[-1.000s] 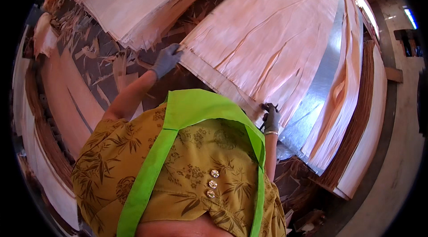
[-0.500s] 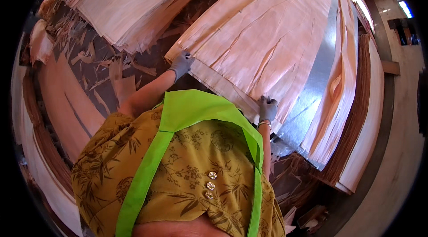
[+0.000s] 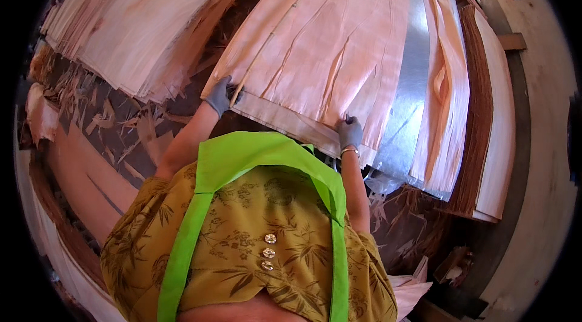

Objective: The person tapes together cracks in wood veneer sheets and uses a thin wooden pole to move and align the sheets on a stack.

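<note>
A wide, thin, pale pink wood veneer sheet [image 3: 327, 49] lies on top of a stack in front of me. My left hand [image 3: 219, 95], in a grey glove, grips the sheet's near left corner. Wearing the same kind of glove, my right hand [image 3: 350, 132] is closed on the sheet's near edge further right. Both forearms reach up from my yellow patterned shirt with its green straps.
Another veneer stack [image 3: 139, 25] lies to the upper left. Veneer scraps [image 3: 109, 122] litter the dark floor between the stacks. A shiny metal sheet [image 3: 407, 103] and more veneer layers [image 3: 479, 116] sit to the right, beside a concrete floor [image 3: 545, 158].
Both hands moved onto the near edge of the veneer sheet and closed on it. The view shifted, so the stack now sits closer and more central.
</note>
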`<state>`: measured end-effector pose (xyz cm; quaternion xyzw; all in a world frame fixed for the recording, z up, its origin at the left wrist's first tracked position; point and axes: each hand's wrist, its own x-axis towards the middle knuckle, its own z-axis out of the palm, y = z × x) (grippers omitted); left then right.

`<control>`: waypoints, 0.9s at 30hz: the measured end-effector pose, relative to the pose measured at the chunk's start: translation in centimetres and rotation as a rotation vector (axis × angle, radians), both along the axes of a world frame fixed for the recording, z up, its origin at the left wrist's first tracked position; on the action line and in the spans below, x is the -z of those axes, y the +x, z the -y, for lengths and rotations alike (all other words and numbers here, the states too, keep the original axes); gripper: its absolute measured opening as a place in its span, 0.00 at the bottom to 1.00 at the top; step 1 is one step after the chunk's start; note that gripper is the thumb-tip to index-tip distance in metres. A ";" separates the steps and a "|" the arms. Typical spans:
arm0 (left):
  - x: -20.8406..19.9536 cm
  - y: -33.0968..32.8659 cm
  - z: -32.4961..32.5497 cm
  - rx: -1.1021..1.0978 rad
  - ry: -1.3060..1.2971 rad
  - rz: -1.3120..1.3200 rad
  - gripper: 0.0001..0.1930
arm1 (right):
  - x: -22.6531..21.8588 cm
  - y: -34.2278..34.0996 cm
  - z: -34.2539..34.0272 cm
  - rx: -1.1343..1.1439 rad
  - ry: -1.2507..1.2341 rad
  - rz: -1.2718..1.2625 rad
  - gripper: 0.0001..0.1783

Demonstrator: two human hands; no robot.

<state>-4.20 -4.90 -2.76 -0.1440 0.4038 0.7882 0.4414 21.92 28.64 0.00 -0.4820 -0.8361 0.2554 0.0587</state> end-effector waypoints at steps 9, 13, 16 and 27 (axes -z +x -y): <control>-0.6 1.7 -0.7 0.058 -0.160 0.126 0.22 | -0.2 -1.2 1.1 0.055 0.012 0.094 0.23; -0.9 1.8 -1.9 -0.007 -0.069 0.217 0.23 | 0.0 -1.1 -0.1 0.024 -0.133 0.023 0.22; -1.1 1.9 -2.9 -0.062 -0.073 0.216 0.23 | 1.9 0.6 -1.6 0.076 -0.314 -0.239 0.15; 5.2 -0.6 -0.8 0.180 -0.405 -0.473 0.13 | 0.2 4.9 -1.9 0.255 -0.441 -0.577 0.03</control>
